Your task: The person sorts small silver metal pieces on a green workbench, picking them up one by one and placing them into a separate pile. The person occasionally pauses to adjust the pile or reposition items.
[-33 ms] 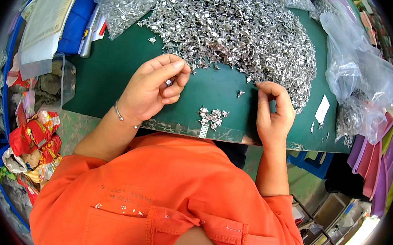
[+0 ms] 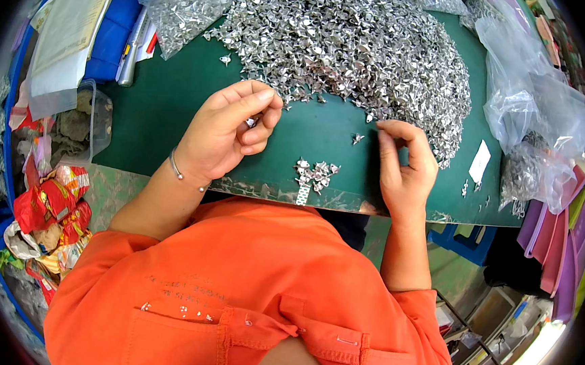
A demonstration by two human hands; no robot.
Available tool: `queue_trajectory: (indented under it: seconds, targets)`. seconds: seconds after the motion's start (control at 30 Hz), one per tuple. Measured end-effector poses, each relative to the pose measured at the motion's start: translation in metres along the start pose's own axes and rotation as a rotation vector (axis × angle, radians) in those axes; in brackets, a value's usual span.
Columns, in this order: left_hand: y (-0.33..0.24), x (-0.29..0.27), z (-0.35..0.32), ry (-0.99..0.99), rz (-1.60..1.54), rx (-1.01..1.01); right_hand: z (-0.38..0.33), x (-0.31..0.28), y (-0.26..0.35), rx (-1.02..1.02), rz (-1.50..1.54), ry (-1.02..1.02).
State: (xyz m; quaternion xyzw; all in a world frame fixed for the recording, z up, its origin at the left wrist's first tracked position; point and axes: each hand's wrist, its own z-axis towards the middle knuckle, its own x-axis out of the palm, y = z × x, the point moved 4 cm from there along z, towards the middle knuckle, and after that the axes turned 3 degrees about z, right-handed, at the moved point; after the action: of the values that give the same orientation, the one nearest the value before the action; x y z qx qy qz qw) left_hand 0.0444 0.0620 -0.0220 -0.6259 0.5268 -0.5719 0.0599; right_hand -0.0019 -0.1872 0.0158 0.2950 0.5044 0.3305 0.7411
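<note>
My left hand (image 2: 232, 127) is curled near the front of a heap of small silver metal parts (image 2: 343, 43). Its fingers are closed, and a bit of a silver metal part (image 2: 250, 121) shows among them. To the right, my right hand (image 2: 409, 165) is at the heap's lower edge, its thumb and forefinger bent toward each other in a loose pinch. Whether anything sits between those tips is too small to tell. One loose silver part (image 2: 357, 139) lies just left of it. A small cluster of silver parts (image 2: 317, 176) lies between my hands by the front edge.
The green tabletop (image 2: 155, 112) has a worn front edge. Clear plastic bags (image 2: 182, 12) of silver parts lie at the back left, and more bags (image 2: 535, 104) at the right. A blue bin (image 2: 116, 34) and a clear tub (image 2: 100, 121) stand at left, a white slip (image 2: 480, 162) at right.
My right hand has shifted very slightly left and away from me. My left hand, the heap and the loose parts look unchanged.
</note>
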Motion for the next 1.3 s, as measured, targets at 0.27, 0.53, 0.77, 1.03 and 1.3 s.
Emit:
queue_trajectory:
  seconds: [0.27,0.53,0.77,1.03,1.3]
  targets:
    - [0.001,-0.001,0.000,0.015,-0.025,-0.002,-0.010,0.004,0.009,-0.426,-0.011,0.274]
    - [0.001,-0.001,-0.001,0.005,-0.010,0.008,-0.025,-0.004,0.000,-0.003,0.063,0.015]
    - [0.001,-0.001,-0.006,0.018,-0.017,0.012,-0.020,0.005,0.014,-0.183,0.118,0.369]
    - [-0.005,-0.008,-0.001,0.119,-0.220,0.122,0.030,0.059,0.057,-0.581,-0.038,0.396]
    - [-0.004,-0.014,-0.002,0.106,-0.408,0.098,0.021,0.009,0.017,-0.210,-0.001,0.331]
